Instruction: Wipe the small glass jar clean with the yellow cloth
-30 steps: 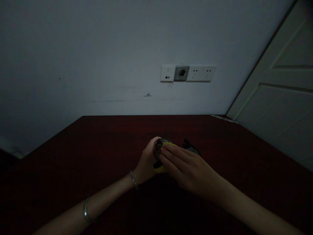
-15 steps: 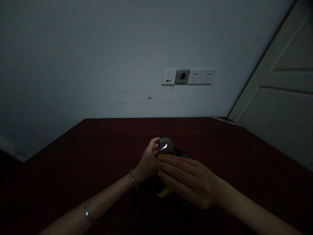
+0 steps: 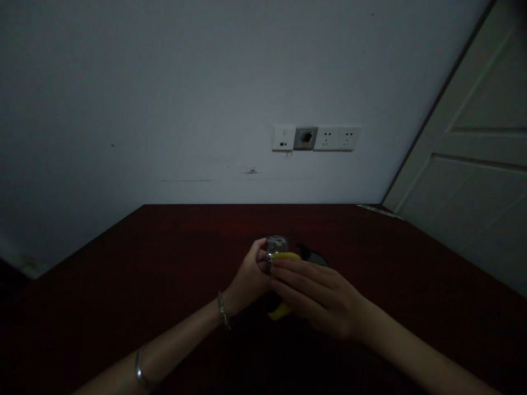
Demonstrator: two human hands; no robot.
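Held up over the dark red table is what looks like a pair of sunglasses, with a glossy lens [image 3: 277,243] catching the light. My left hand [image 3: 249,277] grips its left side, the fingertips bent round the edge. A yellow cloth [image 3: 287,255] lies under the fingers of my right hand [image 3: 323,296], which are together and pressing it against the lower part of the lens. The cloth's lower end hangs out beneath that hand. Behind my right fingers shows a second dark lens [image 3: 315,257]; the rest of the frame is hidden or too dark.
The dark red tabletop [image 3: 197,230] meets a pale wall [image 3: 185,99] at the back. Sockets and switches [image 3: 316,138] sit on the wall. A panelled white door [image 3: 473,164] stands at the right, near a thin printed strip [image 3: 379,211] on the table edge.
My right hand and the cloth have shifted slightly up and right across the lens. The lens has tilted, and its bright reflection has faded. The whole view has tipped upward a little.
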